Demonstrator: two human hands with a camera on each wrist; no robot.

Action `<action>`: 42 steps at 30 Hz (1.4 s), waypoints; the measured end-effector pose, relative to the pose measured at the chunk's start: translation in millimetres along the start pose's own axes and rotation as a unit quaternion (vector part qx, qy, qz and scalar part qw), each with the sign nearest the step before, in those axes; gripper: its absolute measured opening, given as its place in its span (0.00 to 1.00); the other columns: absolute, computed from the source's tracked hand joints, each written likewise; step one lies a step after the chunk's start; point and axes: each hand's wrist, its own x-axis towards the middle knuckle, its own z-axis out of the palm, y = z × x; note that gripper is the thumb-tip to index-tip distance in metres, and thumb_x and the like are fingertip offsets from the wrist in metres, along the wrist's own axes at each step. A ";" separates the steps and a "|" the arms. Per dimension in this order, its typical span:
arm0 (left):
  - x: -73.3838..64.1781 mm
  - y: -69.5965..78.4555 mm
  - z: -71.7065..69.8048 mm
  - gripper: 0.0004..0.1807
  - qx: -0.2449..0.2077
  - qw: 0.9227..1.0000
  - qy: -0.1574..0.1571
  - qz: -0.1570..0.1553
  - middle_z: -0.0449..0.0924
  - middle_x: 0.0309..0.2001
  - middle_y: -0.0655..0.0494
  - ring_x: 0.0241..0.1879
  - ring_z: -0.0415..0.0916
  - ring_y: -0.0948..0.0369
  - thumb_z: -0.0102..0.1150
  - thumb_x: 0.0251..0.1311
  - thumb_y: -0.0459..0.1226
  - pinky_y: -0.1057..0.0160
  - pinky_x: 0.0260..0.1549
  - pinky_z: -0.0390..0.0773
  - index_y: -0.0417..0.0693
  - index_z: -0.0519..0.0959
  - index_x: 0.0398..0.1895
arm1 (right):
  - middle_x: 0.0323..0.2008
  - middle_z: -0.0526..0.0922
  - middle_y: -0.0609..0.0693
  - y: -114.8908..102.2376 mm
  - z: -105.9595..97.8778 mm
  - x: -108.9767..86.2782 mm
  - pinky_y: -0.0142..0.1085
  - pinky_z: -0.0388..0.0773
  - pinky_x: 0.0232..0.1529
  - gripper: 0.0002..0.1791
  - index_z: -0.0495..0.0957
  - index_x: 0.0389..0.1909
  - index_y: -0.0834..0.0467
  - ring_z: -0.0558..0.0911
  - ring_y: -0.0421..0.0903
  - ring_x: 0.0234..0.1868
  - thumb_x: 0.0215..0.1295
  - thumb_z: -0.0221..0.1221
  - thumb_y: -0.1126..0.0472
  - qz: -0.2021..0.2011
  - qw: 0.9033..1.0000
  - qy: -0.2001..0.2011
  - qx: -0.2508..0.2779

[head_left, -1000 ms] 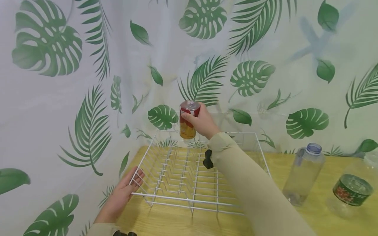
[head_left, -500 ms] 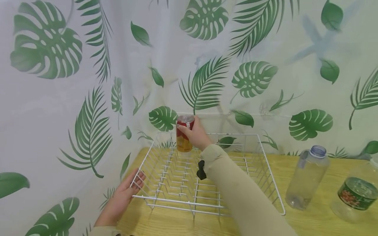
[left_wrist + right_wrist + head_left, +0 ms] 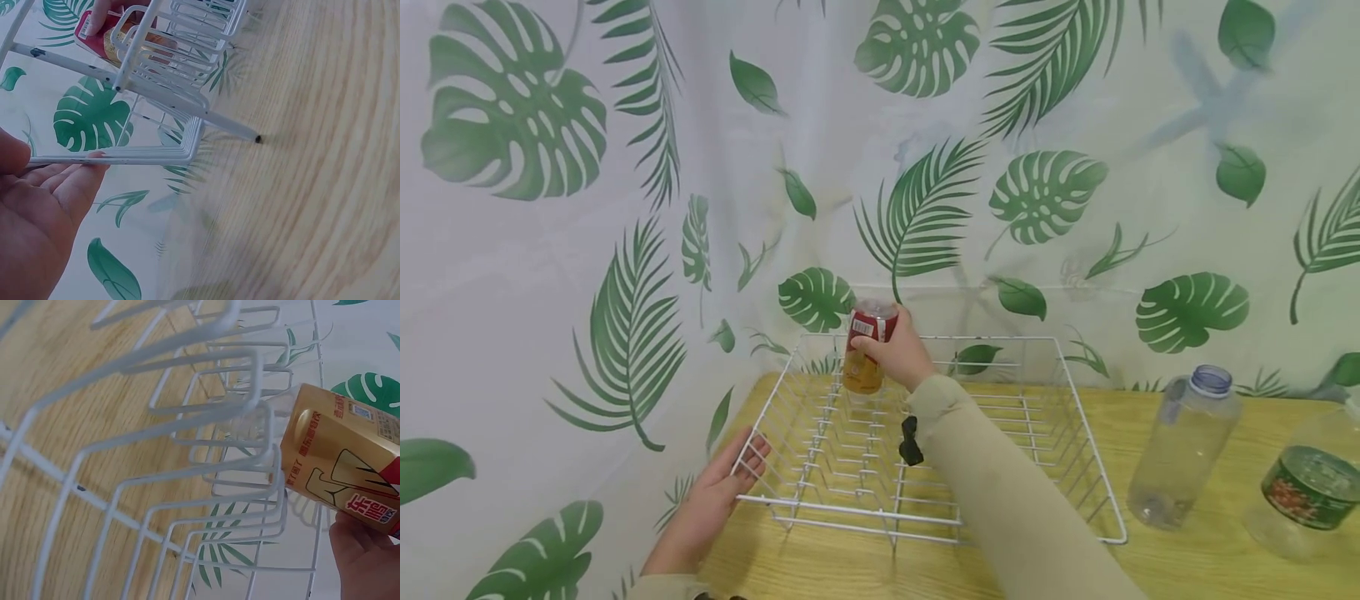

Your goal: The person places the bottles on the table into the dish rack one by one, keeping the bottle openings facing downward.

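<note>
My right hand (image 3: 895,348) grips a red and gold drink can (image 3: 862,375) around its side. The can leans slightly, over the back left part of a white wire dish rack (image 3: 842,505). In the right wrist view, the can's gold end (image 3: 306,440) is close to the rack's bent wires, and a clear, glassy shape (image 3: 250,422) shows just past it. At the rack's left side, my left hand (image 3: 718,492) rests with its fingers straight against the frame. The left wrist view shows those fingers (image 3: 81,181) under a side wire and the thumb above it.
The rack stands on a wooden table (image 3: 820,567). To its right are a clear bottle with a blue neck (image 3: 1183,454) and a clear plastic container with a green label (image 3: 1311,487). A leaf-patterned sheet (image 3: 1060,108) hangs behind and at left.
My right hand has brought the can down and a little left, from above the rack's back rim to lower over its wires. The can now tilts. My left hand stays at the rack's side.
</note>
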 end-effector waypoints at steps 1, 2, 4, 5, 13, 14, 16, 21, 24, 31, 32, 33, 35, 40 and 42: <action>0.4 -0.2 0.7 0.36 -0.001 1.000 -0.002 0.001 0.50 0.77 0.34 0.75 0.52 0.45 0.35 0.74 0.26 0.58 0.70 0.55 0.38 0.39 0.81 | 0.66 0.68 0.57 -0.3 -1.9 -0.6 0.52 0.72 0.64 0.56 0.42 0.80 0.54 0.74 0.56 0.62 0.64 0.69 0.46 -0.002 1.000 -0.001 -0.003; 0.7 -0.4 1.4 0.36 -0.002 1.000 -0.003 0.003 0.50 0.77 0.34 0.75 0.52 0.45 0.35 0.74 0.26 0.58 0.70 0.56 0.38 0.39 0.81 | 0.66 0.68 0.57 -0.7 -4.0 -1.2 0.52 0.73 0.64 0.56 0.42 0.80 0.54 0.74 0.56 0.62 0.63 0.69 0.45 -0.002 1.000 -0.001 -0.008; 1.6 -1.4 3.3 0.36 -0.007 1.000 -0.005 0.007 0.50 0.77 0.34 0.75 0.51 0.45 0.35 0.73 0.25 0.59 0.69 0.57 0.37 0.39 0.81 | 0.66 0.68 0.57 -1.8 -8.8 -2.7 0.52 0.73 0.64 0.57 0.41 0.80 0.55 0.74 0.56 0.62 0.63 0.69 0.44 0.001 1.000 0.000 -0.015; 2.1 -1.8 4.4 0.36 -0.010 1.000 -0.007 0.012 0.49 0.77 0.33 0.75 0.51 0.45 0.34 0.72 0.24 0.60 0.69 0.58 0.36 0.39 0.81 | 0.67 0.68 0.57 -2.5 -11.4 -3.4 0.52 0.73 0.64 0.58 0.40 0.81 0.55 0.73 0.56 0.63 0.63 0.69 0.43 0.004 1.000 0.001 -0.019; 3.8 -2.0 7.1 0.36 -0.009 1.000 -0.001 0.011 0.50 0.77 0.32 0.74 0.51 0.43 0.34 0.72 0.23 0.59 0.68 0.59 0.35 0.39 0.81 | 0.75 0.60 0.60 -13.6 -32.5 -12.1 0.55 0.67 0.68 0.63 0.34 0.82 0.53 0.65 0.58 0.72 0.61 0.66 0.36 0.021 0.999 -0.010 -0.044; 4.3 -1.7 6.5 0.36 -0.005 1.000 -0.003 0.011 0.50 0.77 0.32 0.74 0.52 0.43 0.34 0.72 0.23 0.59 0.69 0.58 0.35 0.39 0.81 | 0.75 0.60 0.60 -15.3 -35.4 -13.1 0.56 0.67 0.67 0.62 0.34 0.82 0.52 0.64 0.58 0.72 0.62 0.65 0.36 0.018 0.999 -0.013 -0.049; 5.6 -1.1 5.2 0.36 0.001 1.000 -0.003 0.010 0.51 0.77 0.33 0.74 0.52 0.44 0.34 0.72 0.24 0.60 0.68 0.58 0.35 0.39 0.81 | 0.76 0.59 0.60 -18.5 -41.4 -14.8 0.57 0.67 0.67 0.61 0.34 0.82 0.51 0.63 0.58 0.73 0.63 0.63 0.35 0.011 0.998 -0.014 -0.061; 8.1 -0.5 3.9 0.36 -0.002 1.000 -0.008 0.017 0.51 0.77 0.34 0.75 0.51 0.45 0.32 0.72 0.23 0.63 0.68 0.60 0.36 0.39 0.81 | 0.77 0.57 0.59 -26.8 -59.3 -20.8 0.57 0.65 0.68 0.58 0.36 0.82 0.49 0.60 0.57 0.75 0.65 0.62 0.35 -0.008 0.998 -0.015 -0.059; 7.5 -1.5 4.2 0.36 -0.002 1.000 -0.011 0.014 0.50 0.77 0.33 0.75 0.51 0.45 0.31 0.72 0.23 0.62 0.68 0.58 0.37 0.39 0.81 | 0.78 0.55 0.57 -32.6 -70.1 -27.3 0.57 0.62 0.70 0.56 0.37 0.82 0.49 0.58 0.55 0.76 0.66 0.61 0.36 -0.016 0.998 -0.019 -0.052; 0.2 -3.3 3.6 0.36 -0.004 1.000 -0.004 0.010 0.49 0.77 0.34 0.74 0.51 0.45 0.33 0.73 0.24 0.64 0.68 0.59 0.37 0.38 0.81 | 0.78 0.56 0.54 -53.1 -86.9 -40.8 0.54 0.62 0.71 0.56 0.40 0.82 0.49 0.58 0.51 0.77 0.65 0.61 0.35 -0.046 0.997 -0.015 -0.057; -0.9 -3.3 3.2 0.36 -0.005 1.000 -0.002 0.014 0.49 0.77 0.33 0.74 0.50 0.45 0.34 0.72 0.24 0.66 0.67 0.60 0.36 0.38 0.81 | 0.78 0.56 0.53 -56.6 -88.9 -42.5 0.54 0.62 0.71 0.56 0.40 0.82 0.49 0.58 0.50 0.77 0.65 0.61 0.35 -0.051 0.997 -0.016 -0.059; -1.8 -3.4 2.9 0.36 -0.005 1.000 0.000 0.019 0.49 0.76 0.32 0.74 0.50 0.44 0.34 0.72 0.24 0.67 0.66 0.60 0.35 0.38 0.81 | 0.78 0.56 0.53 -60.6 -91.4 -44.7 0.53 0.62 0.71 0.56 0.40 0.82 0.48 0.58 0.50 0.77 0.65 0.61 0.34 -0.057 0.996 -0.016 -0.063; -2.8 -3.6 2.2 0.36 -0.003 1.000 0.001 0.026 0.49 0.76 0.31 0.74 0.50 0.43 0.35 0.72 0.24 0.69 0.65 0.62 0.34 0.38 0.80 | 0.78 0.56 0.53 -68.8 -98.2 -51.1 0.54 0.62 0.71 0.56 0.40 0.82 0.48 0.58 0.50 0.76 0.65 0.61 0.34 -0.070 0.995 -0.018 -0.066; -2.4 -3.4 3.0 0.36 0.007 0.999 -0.006 0.031 0.50 0.76 0.30 0.74 0.50 0.42 0.35 0.73 0.24 0.70 0.64 0.62 0.34 0.38 0.80 | 0.77 0.58 0.51 -85.9 -123.6 -77.2 0.54 0.62 0.71 0.55 0.41 0.82 0.46 0.60 0.53 0.76 0.65 0.61 0.34 -0.092 0.993 -0.016 -0.072; -1.8 -2.9 4.1 0.36 0.009 0.999 -0.006 0.030 0.50 0.76 0.31 0.74 0.50 0.43 0.35 0.73 0.24 0.69 0.65 0.62 0.34 0.38 0.80 | 0.77 0.58 0.50 -89.8 -134.0 -88.3 0.53 0.62 0.71 0.54 0.41 0.82 0.44 0.60 0.53 0.76 0.65 0.61 0.32 -0.099 0.992 -0.017 -0.073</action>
